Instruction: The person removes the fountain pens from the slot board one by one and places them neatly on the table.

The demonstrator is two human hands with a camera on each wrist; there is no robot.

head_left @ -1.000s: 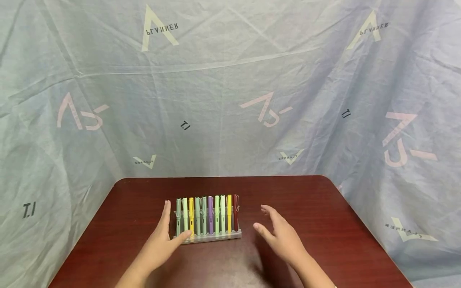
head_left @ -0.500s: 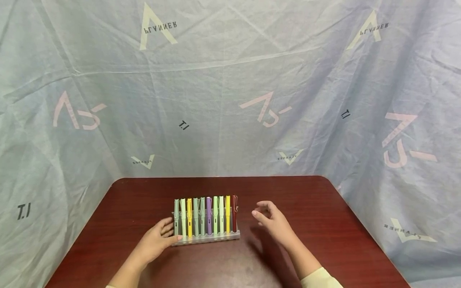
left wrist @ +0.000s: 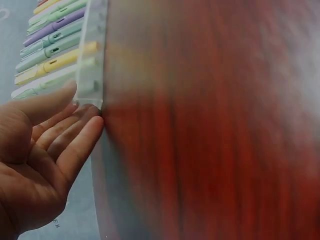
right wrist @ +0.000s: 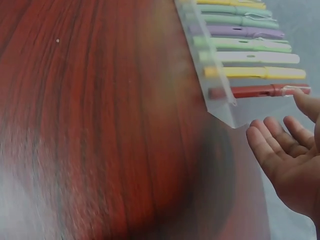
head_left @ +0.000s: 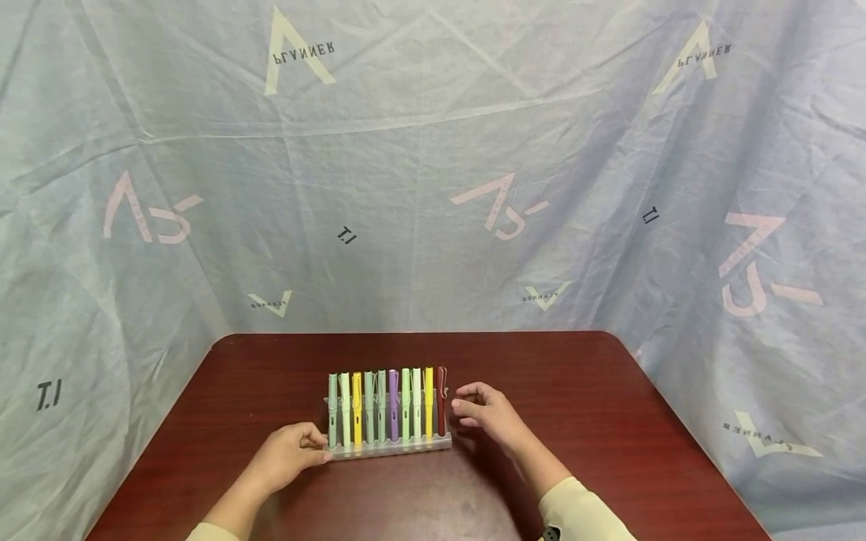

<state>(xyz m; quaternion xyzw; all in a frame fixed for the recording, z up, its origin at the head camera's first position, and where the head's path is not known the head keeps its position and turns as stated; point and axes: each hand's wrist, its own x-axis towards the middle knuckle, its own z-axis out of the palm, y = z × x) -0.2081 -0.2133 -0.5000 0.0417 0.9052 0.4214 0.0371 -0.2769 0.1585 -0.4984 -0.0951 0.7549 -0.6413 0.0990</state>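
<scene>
L grip (head_left: pixel 287 454) prob. pinching, R grip (head_left: pixel 495 416) relaxed

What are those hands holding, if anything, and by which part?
The left hand pinches the long clear plastic pen rack by its left end, near the front corner; the right hand holds nothing.

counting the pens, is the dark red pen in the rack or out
In: the dark red pen stands with its lower end inside the clear rack.

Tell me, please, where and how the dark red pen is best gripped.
I'd pinch the dark red pen near its top, probably from the right: it closes the row, its top rises above the clear stand, and a yellow pen stands close on its left.
</scene>
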